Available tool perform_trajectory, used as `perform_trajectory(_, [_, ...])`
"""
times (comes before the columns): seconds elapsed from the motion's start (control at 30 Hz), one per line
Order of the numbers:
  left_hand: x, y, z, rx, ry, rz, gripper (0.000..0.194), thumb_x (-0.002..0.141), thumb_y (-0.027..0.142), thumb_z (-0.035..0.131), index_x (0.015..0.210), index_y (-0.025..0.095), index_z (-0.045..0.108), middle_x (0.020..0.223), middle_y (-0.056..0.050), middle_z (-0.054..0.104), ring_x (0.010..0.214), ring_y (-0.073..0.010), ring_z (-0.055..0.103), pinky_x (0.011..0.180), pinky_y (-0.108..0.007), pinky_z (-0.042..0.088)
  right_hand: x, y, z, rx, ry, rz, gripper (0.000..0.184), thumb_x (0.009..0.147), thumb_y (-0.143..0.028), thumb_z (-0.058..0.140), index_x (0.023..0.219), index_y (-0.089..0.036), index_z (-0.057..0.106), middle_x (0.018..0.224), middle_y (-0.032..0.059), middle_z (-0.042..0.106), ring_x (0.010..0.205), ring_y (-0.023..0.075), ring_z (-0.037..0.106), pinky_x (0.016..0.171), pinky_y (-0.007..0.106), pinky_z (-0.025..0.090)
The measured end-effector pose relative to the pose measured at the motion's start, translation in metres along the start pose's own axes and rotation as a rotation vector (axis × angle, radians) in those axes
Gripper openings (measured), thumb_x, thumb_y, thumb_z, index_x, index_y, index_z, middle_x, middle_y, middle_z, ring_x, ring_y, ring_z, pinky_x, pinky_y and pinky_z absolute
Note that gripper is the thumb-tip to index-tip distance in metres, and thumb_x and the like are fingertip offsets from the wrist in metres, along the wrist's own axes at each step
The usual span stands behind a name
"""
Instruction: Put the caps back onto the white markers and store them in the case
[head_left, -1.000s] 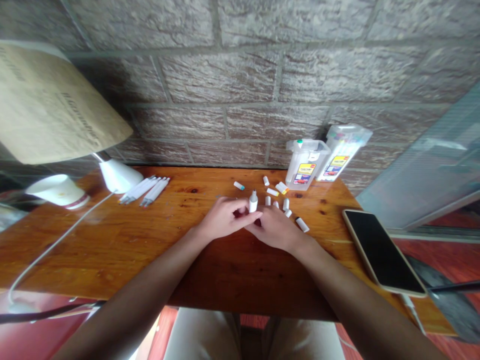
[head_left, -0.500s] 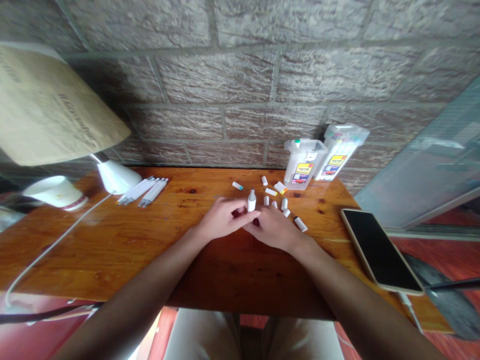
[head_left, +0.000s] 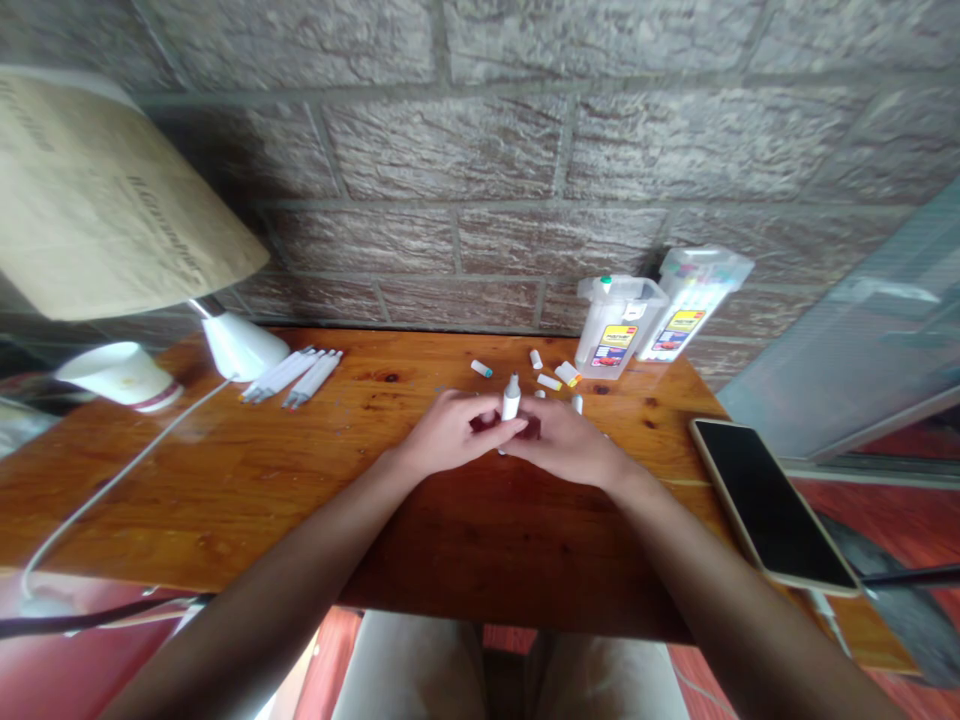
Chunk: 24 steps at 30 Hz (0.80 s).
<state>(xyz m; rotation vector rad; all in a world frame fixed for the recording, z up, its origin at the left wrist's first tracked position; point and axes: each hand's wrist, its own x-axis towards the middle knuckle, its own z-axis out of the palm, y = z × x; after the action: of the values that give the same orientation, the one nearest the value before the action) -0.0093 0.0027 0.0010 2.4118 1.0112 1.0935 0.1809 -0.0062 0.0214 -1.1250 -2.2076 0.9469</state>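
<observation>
Between my two hands a white marker (head_left: 511,402) stands upright without its cap, its grey nib end pointing up. My left hand (head_left: 457,432) is closed around it, thumb across the front. From the other side my right hand (head_left: 568,440) curls its fingers against the marker's lower part; its fingertips are partly hidden. Just beyond the hands lie several loose marker caps, among them a teal-ended cap (head_left: 481,368), a white cap (head_left: 535,359) and a yellow-ended cap (head_left: 550,382). Other caps are partly covered by my right hand.
Several white markers (head_left: 313,380) lie in a bunch by the white lamp base (head_left: 241,348). A paper cup (head_left: 124,376) and a cable are at left. Two clear plastic marker boxes (head_left: 616,325) stand against the brick wall. A phone (head_left: 772,505) lies at the right edge.
My right hand has shifted slightly up and outward, its fingers less tightly bunched, and now covers more of the caps. My left hand keeps hold of the marker. The view has turned slightly.
</observation>
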Motion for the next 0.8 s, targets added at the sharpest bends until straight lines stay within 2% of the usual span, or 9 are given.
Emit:
perform_trajectory(0.23, [-0.001,-0.004,0.001,-0.003,0.005,-0.021,0.037,0.090,0.042,0.062,0.065,0.016,0.058,0.054,0.005,0.051,0.050,-0.0057,0.042,0.052,-0.020,0.031,0.003,-0.001,0.005,-0.035,0.103,-0.063,0.019,0.081,-0.017,0.062,0.098,-0.018,0.071,0.096,0.0047,0.073,0.087,0.0180,0.066,0.079,0.029,0.048])
perform_trajectory(0.37, [0.000,-0.006,0.000,-0.008,0.004,-0.009,0.039,0.091,0.043,0.061,0.064,0.015,0.055,0.053,0.006,0.048,0.049,-0.0053,0.040,0.052,-0.020,0.030,0.003,0.002,0.004,0.206,0.079,-0.084,0.031,0.080,-0.018,0.062,0.110,-0.018,0.066,0.106,0.0052,0.070,0.089,0.0170,0.064,0.079,0.029,0.050])
perform_trajectory(0.5, [0.001,-0.008,0.000,-0.002,-0.017,0.000,0.040,0.092,0.039,0.058,0.061,0.015,0.052,0.053,0.006,0.047,0.048,-0.0053,0.038,0.051,-0.020,0.029,0.002,-0.002,-0.001,0.473,-0.001,-0.035,0.044,0.080,-0.018,0.057,0.124,-0.020,0.059,0.099,0.0033,0.069,0.072,0.0115,0.060,0.064,0.024,0.048])
perform_trajectory(0.63, [0.000,-0.009,0.000,0.009,-0.034,-0.005,0.036,0.091,0.037,0.059,0.063,0.015,0.054,0.055,0.005,0.050,0.050,-0.0059,0.042,0.053,-0.020,0.031,0.002,-0.009,-0.002,0.548,0.047,0.061,0.039,0.084,-0.029,0.061,0.122,-0.019,0.062,0.080,-0.0001,0.066,0.058,0.0087,0.051,0.054,0.021,0.041])
perform_trajectory(0.8, [0.000,-0.011,0.001,0.006,-0.011,-0.010,0.033,0.091,0.037,0.059,0.066,0.016,0.058,0.055,0.005,0.052,0.050,-0.0062,0.043,0.052,-0.020,0.032,0.006,-0.006,0.003,0.459,0.138,0.026,0.034,0.087,-0.042,0.064,0.112,-0.020,0.068,0.084,0.0004,0.066,0.061,0.0093,0.050,0.056,0.022,0.043])
